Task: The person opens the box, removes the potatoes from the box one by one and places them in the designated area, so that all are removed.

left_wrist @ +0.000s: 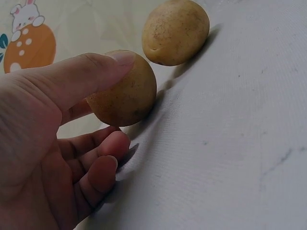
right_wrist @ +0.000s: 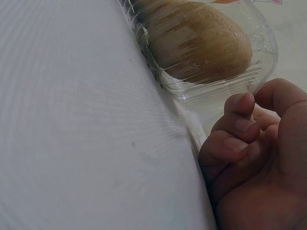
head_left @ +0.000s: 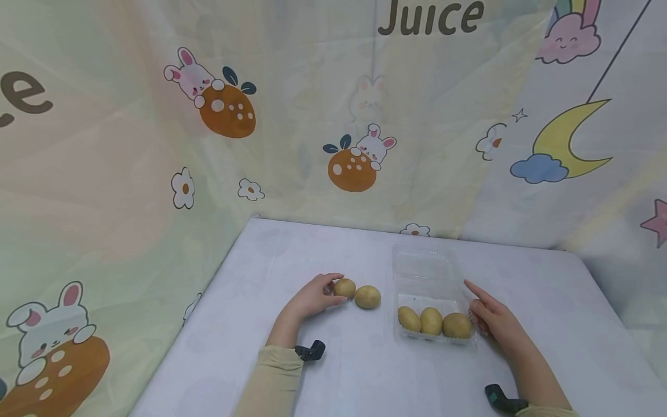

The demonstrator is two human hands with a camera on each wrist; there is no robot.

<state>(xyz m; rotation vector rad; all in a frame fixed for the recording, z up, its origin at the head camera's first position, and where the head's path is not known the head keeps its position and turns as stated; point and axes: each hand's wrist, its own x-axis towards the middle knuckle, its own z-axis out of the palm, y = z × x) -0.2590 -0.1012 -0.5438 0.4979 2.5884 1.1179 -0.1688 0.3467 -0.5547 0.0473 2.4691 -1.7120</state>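
Observation:
My left hand (head_left: 331,293) pinches a small yellow potato (head_left: 344,287) that lies on the white table (head_left: 333,370). In the left wrist view the thumb lies over the top of this potato (left_wrist: 128,91) and the fingers (left_wrist: 103,146) curl under and behind it. A second loose potato (head_left: 367,296) (left_wrist: 176,31) lies just to its right. A clear plastic clamshell box (head_left: 428,272) stands open with three potatoes (head_left: 431,320) in its near half. My right hand (head_left: 482,310) rests against the box's right side, index finger straight, the other fingers (right_wrist: 237,103) loosely curled by the box corner (right_wrist: 216,93).
Cartoon-printed cloth walls (head_left: 312,116) close off the table at the back, left and right. The open lid of the box lies flat towards the back wall. A black wrist mount (head_left: 311,350) sits on each forearm.

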